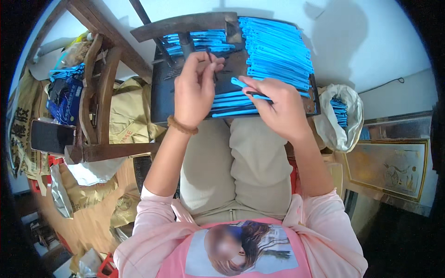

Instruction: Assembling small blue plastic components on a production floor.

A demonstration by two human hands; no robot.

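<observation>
My left hand [194, 88], with a brown beaded bracelet on its wrist, is raised over the dark tabletop [162, 102]. Its thumb and fingers pinch a thin dark stick-like piece [208, 56]. My right hand [280, 106] is closed on a slim blue plastic strip with a rounded, holed end [238, 82]. A dark piece [257, 95] shows at the right fingers; whether it is joined to the strip I cannot tell. Several like blue strips [227, 104] lie side by side below the hands. Small dark pieces [174, 72] are scattered left of my left hand.
A big stack of blue strips [278, 51] fills the table's far right, with another pile [201, 41] behind a wooden chair back [185, 23]. Right of the table stands a white sack [340, 116] holding blue strips. A wooden chair [102, 92] and a phone [53, 136] are at left.
</observation>
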